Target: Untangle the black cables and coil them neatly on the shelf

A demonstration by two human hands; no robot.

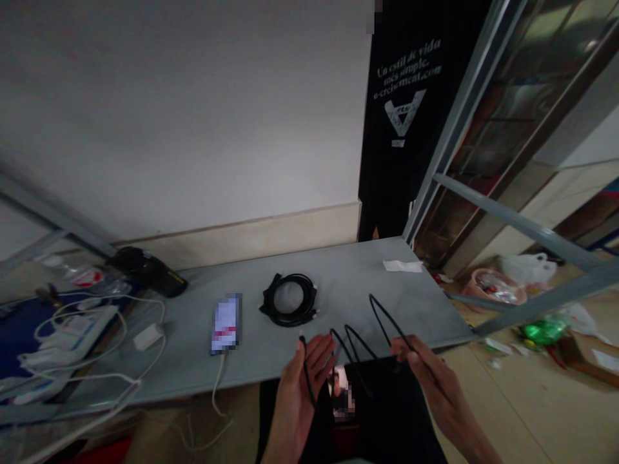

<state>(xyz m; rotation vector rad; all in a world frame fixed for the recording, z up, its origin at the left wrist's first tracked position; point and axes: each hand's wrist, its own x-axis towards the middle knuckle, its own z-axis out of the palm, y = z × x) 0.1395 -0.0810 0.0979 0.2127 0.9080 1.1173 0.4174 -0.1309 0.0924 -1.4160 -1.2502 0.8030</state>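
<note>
A loose black cable (pixel 355 341) hangs in wavy bends between my two hands, above my lap and the front edge of the grey table (pixel 193 380). My left hand (pixel 304 374) is turned palm up with its fingers extended; the cable lies across the palm by the thumb, one end poking up past it. On the right, the fingers of my right hand (pixel 420 364) pinch the cable, and a tall loop rises beside them. A coiled black cable (pixel 289 299) with its connectors showing rests on the table, just beyond my left hand.
A phone (pixel 225 324) with a white charging cord lies left of the coil. Further left are a black bottle (pixel 147 270), a white adapter (pixel 147 337) and tangled white cords. White paper (pixel 403 266) sits at the back right. A metal frame post (pixel 454 122) rises at the right.
</note>
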